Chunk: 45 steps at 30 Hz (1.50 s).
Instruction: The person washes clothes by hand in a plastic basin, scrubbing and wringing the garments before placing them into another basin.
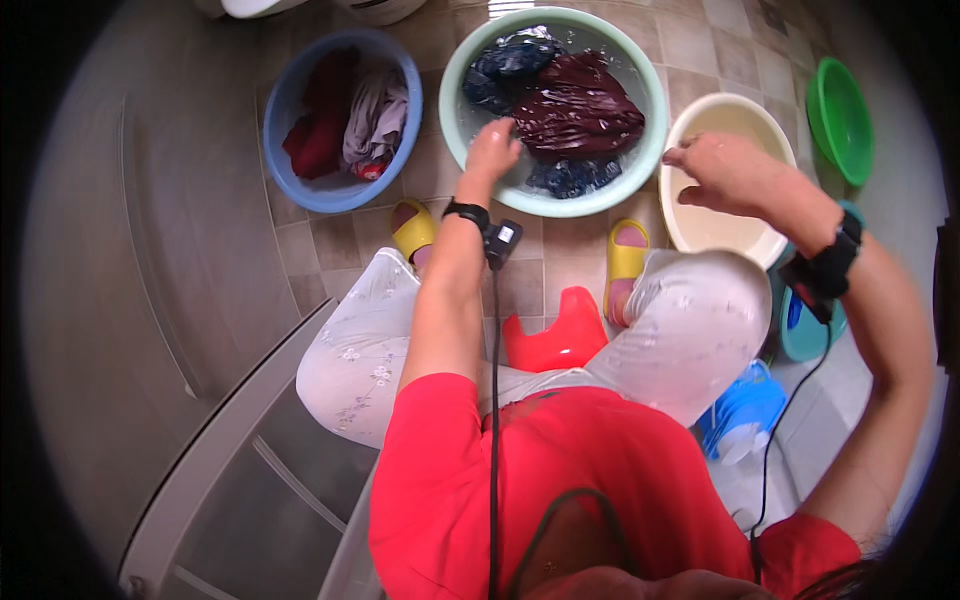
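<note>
A pale green basin (pixel 452 112) of water stands in front of me, with a wet dark maroon garment (pixel 580 110) floating in it. Dark navy cloth (pixel 512 68) lies in the same water at the far left, and more shows at the near side. My left hand (pixel 494 150) is over the basin's near-left rim, beside the maroon garment, fingers curled; whatever they hold is hidden. Over a cream basin (pixel 742 112) to the right, my right hand (pixel 728 172) hangs with thumb and fingers apart and nothing visible between them.
A blue basin (pixel 276 130) at the left holds red and pale grey clothes (pixel 376 118). A green basin (pixel 840 120) leans at the far right, with a teal basin (pixel 812 335) nearer. A red plastic stool (pixel 556 335) stands between my yellow slippers (pixel 627 262). Blue packaging (pixel 742 405) lies beside my right leg.
</note>
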Tool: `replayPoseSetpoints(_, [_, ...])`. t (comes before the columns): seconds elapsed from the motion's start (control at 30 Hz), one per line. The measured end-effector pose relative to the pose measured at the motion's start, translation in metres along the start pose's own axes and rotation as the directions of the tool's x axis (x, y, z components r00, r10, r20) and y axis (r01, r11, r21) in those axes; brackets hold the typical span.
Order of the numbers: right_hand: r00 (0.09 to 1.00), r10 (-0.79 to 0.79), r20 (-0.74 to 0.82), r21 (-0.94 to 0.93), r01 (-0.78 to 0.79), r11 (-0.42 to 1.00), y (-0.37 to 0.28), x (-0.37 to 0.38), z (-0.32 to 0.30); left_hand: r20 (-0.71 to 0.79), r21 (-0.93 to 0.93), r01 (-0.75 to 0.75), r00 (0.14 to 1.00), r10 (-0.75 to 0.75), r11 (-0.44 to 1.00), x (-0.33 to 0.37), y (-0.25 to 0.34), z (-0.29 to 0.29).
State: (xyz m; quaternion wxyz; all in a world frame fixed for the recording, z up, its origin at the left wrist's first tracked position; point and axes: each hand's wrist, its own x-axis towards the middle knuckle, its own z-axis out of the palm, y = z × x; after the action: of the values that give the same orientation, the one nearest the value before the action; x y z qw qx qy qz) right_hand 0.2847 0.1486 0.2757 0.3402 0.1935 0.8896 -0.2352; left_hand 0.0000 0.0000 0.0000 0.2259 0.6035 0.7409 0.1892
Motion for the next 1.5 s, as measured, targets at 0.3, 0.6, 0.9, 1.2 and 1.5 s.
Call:
replayPoseSetpoints(0.3, [0.849, -0.191, -0.492, -0.074, 0.179, 0.981, 0.040, 0.149, 0.077, 0.084, -0.457, 0.407, 0.905, -0.417, 0.791, 0.025, 0.030, 0.019])
replayPoseSetpoints(0.6, [0.937, 0.087, -0.338, -0.257, -0.180, 0.949, 0.039, 0.216, 0.100, 0.436, -0.655, 0.707, 0.643, -0.630, 0.268, 0.011, 0.021, 0.031])
replayPoseSetpoints(0.9, [0.926, 0.204, -0.318, 0.372, -0.075, 0.925, 0.077, 0.266, 0.109, 0.274, -0.184, 0.528, 0.838, -0.473, 0.829, -0.005, 0.047, 0.039])
replayPoseSetpoints(1.2, [0.876, 0.277, -0.395, 0.759, 0.141, 0.636, 0.055, 0.192, 0.057, 0.502, -0.858, 0.487, 0.733, -0.459, -0.163, 0.005, 0.026, -0.029])
replayPoseSetpoints(1.5, [0.745, 0.316, -0.587, 0.354, -0.115, 0.928, 0.022, 0.171, 0.072, 0.612, -0.584, 0.286, 0.770, -0.180, -0.760, 0.018, 0.016, -0.064])
